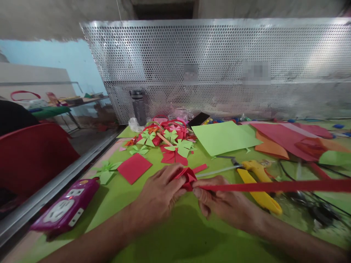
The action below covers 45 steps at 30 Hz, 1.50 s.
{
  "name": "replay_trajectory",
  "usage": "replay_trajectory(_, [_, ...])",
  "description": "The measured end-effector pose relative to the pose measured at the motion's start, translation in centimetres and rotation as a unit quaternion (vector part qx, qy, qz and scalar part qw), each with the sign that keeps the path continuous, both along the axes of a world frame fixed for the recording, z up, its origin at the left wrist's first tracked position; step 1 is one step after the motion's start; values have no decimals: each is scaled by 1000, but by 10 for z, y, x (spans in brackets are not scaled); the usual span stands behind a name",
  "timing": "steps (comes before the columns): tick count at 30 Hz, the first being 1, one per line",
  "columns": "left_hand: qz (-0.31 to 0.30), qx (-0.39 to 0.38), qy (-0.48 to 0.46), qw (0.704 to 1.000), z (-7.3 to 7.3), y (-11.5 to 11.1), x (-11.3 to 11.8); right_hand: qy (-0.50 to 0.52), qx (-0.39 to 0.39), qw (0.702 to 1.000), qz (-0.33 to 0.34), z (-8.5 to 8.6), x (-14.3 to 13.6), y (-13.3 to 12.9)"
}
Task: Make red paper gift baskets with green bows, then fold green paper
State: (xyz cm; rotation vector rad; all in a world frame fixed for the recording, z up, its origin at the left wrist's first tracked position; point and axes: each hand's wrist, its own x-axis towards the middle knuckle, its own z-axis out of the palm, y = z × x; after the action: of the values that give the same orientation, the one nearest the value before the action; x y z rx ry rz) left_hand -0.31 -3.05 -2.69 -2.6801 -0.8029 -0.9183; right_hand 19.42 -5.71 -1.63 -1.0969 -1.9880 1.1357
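My left hand [164, 186] is closed around a folded red paper piece [188, 176], held just above the green tabletop. Pinched in my right hand [219, 195] is a long red paper strip [274, 186], which stretches off toward the right edge. The strip's near end meets the folded piece between my two hands; how they join is hidden by my fingers. A flat red paper square [135, 168] lies to the left of my left hand, with a cut green paper flower [106, 171] beside it.
A purple case [68, 204] sits at the left edge. Several paper flowers [182, 147] are heaped ahead, near a dark bottle [139, 107]. On the right are a yellow glue gun [256, 167], a yellow-handled cutter [257, 190], cables and coloured sheets [226, 137]. A perforated metal panel [219, 47] stands behind.
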Motion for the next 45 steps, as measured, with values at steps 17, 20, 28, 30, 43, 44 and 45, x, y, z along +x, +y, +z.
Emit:
replay_trajectory(17, [-35, -79, -24, 996, -4, 1, -7, 45, -18, 996, 71, -15, -1, 2])
replay_trajectory(20, [-25, -74, -28, 997, -5, 3, -8, 54, -11, 996, 67, -16, -1, 3])
replay_trajectory(28, [-46, -37, -48, 997, -6, 9, -13, 145, -50, 986, -63, 6, 13, 7])
replay_trajectory(30, [-45, -28, -62, 997, -7, 10, -15, 136, -69, 979, -132, 9, 22, 16])
replay_trajectory(43, [20, -32, -115, 993, -20, 21, -29, -324, 75, 922, -199, 5, 48, 17])
replay_trajectory(44, [20, -30, -117, 992, -19, 21, -29, -375, 104, 891, -235, 7, 54, 15])
replay_trajectory(45, [18, -32, -116, 993, -18, 20, -29, -425, 121, 858, -264, 7, 62, 14])
